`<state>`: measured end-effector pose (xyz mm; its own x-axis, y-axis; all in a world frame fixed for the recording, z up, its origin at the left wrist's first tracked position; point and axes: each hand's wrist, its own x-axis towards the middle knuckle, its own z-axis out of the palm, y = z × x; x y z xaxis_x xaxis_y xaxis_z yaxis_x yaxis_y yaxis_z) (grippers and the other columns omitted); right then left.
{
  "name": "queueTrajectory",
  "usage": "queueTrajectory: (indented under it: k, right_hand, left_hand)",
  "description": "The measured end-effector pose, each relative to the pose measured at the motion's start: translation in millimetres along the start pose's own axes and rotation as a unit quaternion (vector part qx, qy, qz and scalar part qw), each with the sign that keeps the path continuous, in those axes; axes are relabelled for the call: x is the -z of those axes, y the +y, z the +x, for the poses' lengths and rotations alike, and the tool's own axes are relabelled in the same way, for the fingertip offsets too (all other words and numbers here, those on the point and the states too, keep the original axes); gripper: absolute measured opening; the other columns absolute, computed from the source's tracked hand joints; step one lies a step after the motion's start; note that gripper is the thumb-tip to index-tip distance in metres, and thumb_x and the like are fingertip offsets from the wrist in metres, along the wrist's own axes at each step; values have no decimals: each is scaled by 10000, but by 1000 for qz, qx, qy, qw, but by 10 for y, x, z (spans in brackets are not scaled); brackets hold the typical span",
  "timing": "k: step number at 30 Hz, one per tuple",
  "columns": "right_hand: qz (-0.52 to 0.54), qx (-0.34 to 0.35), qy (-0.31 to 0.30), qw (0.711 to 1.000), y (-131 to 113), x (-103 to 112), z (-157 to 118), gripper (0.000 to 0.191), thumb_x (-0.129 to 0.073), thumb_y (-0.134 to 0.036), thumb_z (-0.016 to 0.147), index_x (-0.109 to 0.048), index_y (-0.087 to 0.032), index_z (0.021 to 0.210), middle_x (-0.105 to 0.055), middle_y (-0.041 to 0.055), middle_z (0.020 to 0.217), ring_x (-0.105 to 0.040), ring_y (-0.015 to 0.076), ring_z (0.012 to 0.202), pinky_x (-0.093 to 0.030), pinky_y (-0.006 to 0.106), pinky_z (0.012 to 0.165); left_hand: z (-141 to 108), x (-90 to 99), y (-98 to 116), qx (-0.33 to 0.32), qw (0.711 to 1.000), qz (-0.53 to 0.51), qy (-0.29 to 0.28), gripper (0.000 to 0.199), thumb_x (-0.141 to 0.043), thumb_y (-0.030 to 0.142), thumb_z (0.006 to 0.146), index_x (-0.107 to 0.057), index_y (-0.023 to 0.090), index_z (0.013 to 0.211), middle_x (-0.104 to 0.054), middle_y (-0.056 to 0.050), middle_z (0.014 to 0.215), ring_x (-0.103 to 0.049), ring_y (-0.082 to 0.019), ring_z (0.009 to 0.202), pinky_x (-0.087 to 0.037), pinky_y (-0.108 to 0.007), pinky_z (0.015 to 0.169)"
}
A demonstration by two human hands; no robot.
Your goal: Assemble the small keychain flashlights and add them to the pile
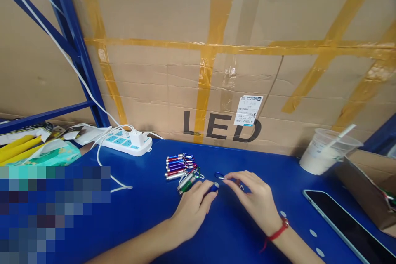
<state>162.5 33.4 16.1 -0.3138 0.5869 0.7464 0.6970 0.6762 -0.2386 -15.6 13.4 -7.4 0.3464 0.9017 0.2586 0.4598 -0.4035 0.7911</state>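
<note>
Between the fingers and thumb of my left hand [191, 207] is a small blue metal flashlight [214, 187], its round silvery end pointing up and to the right. My right hand [256, 194] pinches a blue carabiner clip [219, 175] just beside that end. A bit of silvery metal [241, 187] shows under the right fingers, too small to make out. Just beyond my left hand lies a row of several small keychain flashlights [175, 168] in blue, purple, red and silver, with clips at their right ends. A green flashlight [187, 185] lies nearest, partly behind my left fingers.
A white power strip [123, 142] with cables lies at the back left, near yellow and teal packages [40, 150]. On the right are a plastic cup [318, 154], a phone [349, 227] and an open cardboard box [355, 189]. A taped cardboard sheet [161, 90] stands behind the blue table [130, 222].
</note>
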Motion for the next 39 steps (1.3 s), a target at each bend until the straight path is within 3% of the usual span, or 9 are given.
queueTrajectory:
  k: [3, 7, 20, 29, 35, 39]
  right_hand:
    - [44, 17, 54, 997, -102, 56, 14, 128, -542, -239, 830, -649, -215, 764, -702, 6, 743, -643, 139, 658, -485, 265, 626]
    - [80, 66, 49, 993, -214, 69, 5, 116, -561, -184, 812, -666, -226, 785, -711, 5, 743, -647, 137, 643, -491, 264, 584]
    - [108, 52, 71, 990, -219, -23, -51, 83, -615, -155, 763, -679, -207, 753, -698, 11, 762, -652, 139, 690, -527, 243, 613]
    - [143, 18, 39, 989, -186, -27, -43, 70, -586, -208, 795, -643, -195, 757, -664, 19, 765, -631, 113, 667, -518, 188, 581]
    - [89, 73, 15, 993, -156, -16, -53, 98, -548, -200, 827, -639, -196, 792, -663, 14, 793, -625, 99, 690, -498, 180, 626]
    - [51, 88, 5, 995, -129, -2, -50, 106, -562, -223, 820, -626, -191, 742, -660, 2, 783, -615, 88, 655, -474, 176, 592]
  left_hand:
    - [-10, 1, 9, -3, 1000, 4, -4, 259, -306, 344, 916, -529, 214, 899, -505, 12, 684, -488, -145, 690, -370, -240, 621]
    - [-8, -3, -5, -23, 999, 20, -9, 283, -276, 325, 927, -527, 209, 863, -488, 23, 624, -477, -144, 663, -366, -248, 640]
    - [-2, -27, -43, -34, 999, -4, -11, 308, -250, 339, 934, -518, 189, 917, -459, 36, 551, -473, -141, 613, -365, -256, 680]
    - [30, -17, -53, -37, 999, -24, -20, 287, -278, 318, 931, -529, 187, 977, -471, 37, 551, -471, -139, 615, -357, -251, 666]
    - [51, -1, -60, -28, 998, -36, -49, 175, -366, 279, 893, -515, 189, 906, -467, 48, 593, -465, -112, 583, -358, -217, 612]
    - [60, 24, -73, -20, 998, 27, -49, 178, -369, 284, 891, -520, 212, 949, -490, 40, 633, -491, -125, 627, -372, -225, 637]
